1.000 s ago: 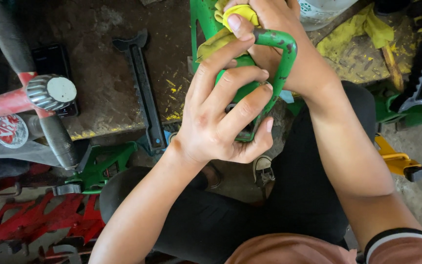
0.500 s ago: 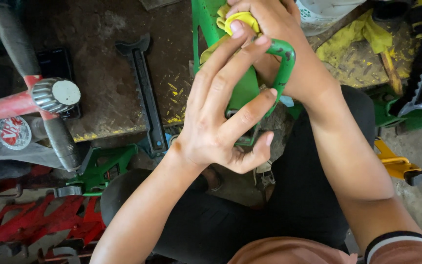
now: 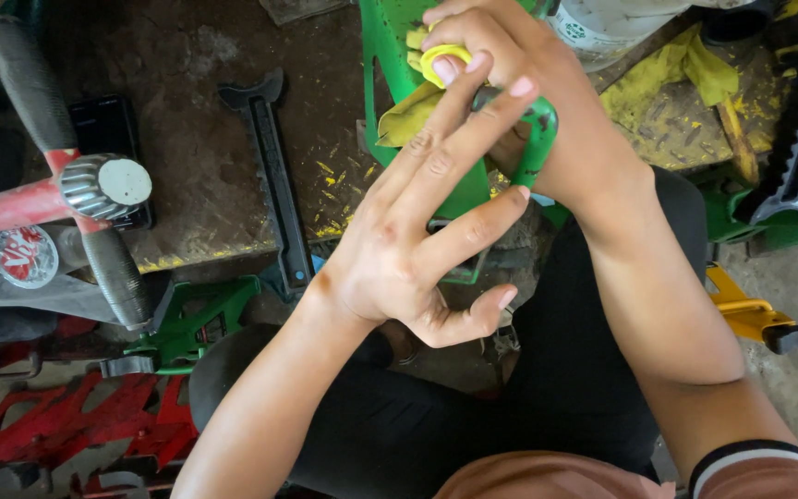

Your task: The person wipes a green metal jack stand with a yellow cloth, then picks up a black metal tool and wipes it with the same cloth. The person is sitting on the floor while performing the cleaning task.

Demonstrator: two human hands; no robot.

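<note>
Against the green metal stand (image 3: pixel 390 46), the right hand (image 3: pixel 519 83) is clenching a yellow rag (image 3: pixel 417 106); the left hand (image 3: pixel 408 240) is resting released, fingers spread on its curved handle (image 3: pixel 539 139).

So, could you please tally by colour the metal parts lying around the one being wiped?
Green parts: 3 — held part, stand, right-side one
Red parts: 2 — tube, frames
Yellow part: 1
Black bar: 1
Total: 7
</note>
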